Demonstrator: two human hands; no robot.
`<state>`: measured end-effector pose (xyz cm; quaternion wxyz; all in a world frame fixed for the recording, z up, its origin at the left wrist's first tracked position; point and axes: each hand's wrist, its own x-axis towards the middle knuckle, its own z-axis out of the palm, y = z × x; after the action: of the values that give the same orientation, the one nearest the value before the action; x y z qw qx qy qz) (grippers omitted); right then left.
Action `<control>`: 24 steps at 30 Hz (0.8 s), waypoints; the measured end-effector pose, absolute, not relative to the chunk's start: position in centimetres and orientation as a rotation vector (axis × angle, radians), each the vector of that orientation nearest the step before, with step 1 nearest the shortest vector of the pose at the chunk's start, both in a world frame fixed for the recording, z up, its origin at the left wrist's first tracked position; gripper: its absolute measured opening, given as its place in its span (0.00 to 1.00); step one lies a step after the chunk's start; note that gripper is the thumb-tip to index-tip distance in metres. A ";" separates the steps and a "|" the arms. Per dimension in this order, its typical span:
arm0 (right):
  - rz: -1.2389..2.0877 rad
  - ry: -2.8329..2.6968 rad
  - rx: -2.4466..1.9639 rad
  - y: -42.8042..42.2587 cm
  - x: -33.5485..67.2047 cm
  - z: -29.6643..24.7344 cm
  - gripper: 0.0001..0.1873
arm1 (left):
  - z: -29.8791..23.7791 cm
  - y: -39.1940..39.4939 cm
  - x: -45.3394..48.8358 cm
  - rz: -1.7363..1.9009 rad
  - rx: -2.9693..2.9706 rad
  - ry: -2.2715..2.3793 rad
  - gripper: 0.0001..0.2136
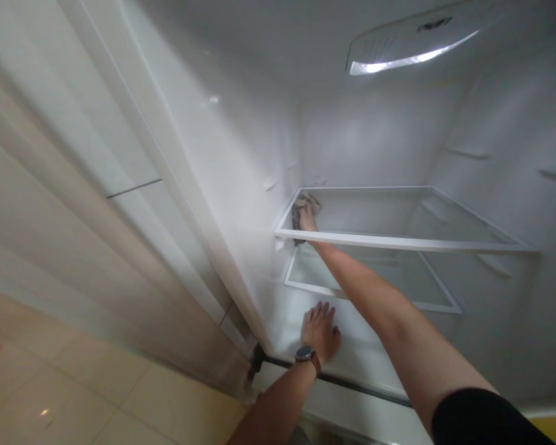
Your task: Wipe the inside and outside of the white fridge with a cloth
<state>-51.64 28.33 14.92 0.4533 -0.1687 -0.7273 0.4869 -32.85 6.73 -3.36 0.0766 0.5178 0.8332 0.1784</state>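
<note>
My right hand (308, 217) reaches deep into a refrigerator and holds a crumpled grey-beige cloth (300, 210) at the left wall. The white front bar of the upper glass shelf (398, 241) crosses in front of that wrist, so hand and cloth show through the glass. Its fingers are bent on the cloth and partly hidden. Lower down, my left hand (322, 334) rests flat on the white refrigerator floor (366, 358) with its fingers apart. A watch with a brown strap (308, 355) is on the left wrist.
A lower glass shelf (315, 288) sits beneath the upper one. Shelf ledges (467, 153) stick out from the side walls. A lit lamp panel (408, 46) is overhead. The open door (120, 216) stands at left, above a tiled floor (74, 383).
</note>
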 end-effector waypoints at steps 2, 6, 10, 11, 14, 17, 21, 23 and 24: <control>1.210 -1.778 -0.453 27.4 -50.9 14.6 0.28 | -3.4 6.7 -32.9 0.525 1.555 2.495 0.30; 1.183 -1.822 -0.376 23.3 -47.8 13.0 0.28 | -3.6 6.8 -33.0 0.543 1.567 2.503 0.29; 1.126 -1.880 -0.305 18.1 -44.1 11.1 0.27 | -3.6 6.8 -32.8 0.591 1.592 2.540 0.25; 1.117 -1.895 -0.290 17.2 -43.4 10.8 0.26 | -3.5 6.8 -32.8 0.600 1.598 2.545 0.24; 1.112 -1.927 -0.279 16.0 -42.3 10.9 0.26 | -3.3 6.8 -32.9 0.617 1.603 2.550 0.23; 1.092 -1.947 -0.265 16.8 -42.6 11.8 0.27 | -3.4 6.8 -33.1 0.597 1.617 2.534 0.25; 1.063 -1.909 -0.252 18.8 -44.5 12.2 0.29 | -3.8 6.9 -33.3 0.536 1.594 2.541 0.27; 1.070 -1.892 -0.305 19.8 -45.6 12.0 0.30 | -4.0 6.9 -33.4 0.509 1.573 2.549 0.28; 1.069 -1.890 -0.329 20.3 -46.1 11.9 0.30 | -4.1 6.9 -33.4 0.500 1.570 2.547 0.29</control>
<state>-46.12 20.34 11.95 0.4550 -0.1333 -0.7663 0.4335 -33.43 6.92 -4.08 0.0539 0.5168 0.8384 0.1646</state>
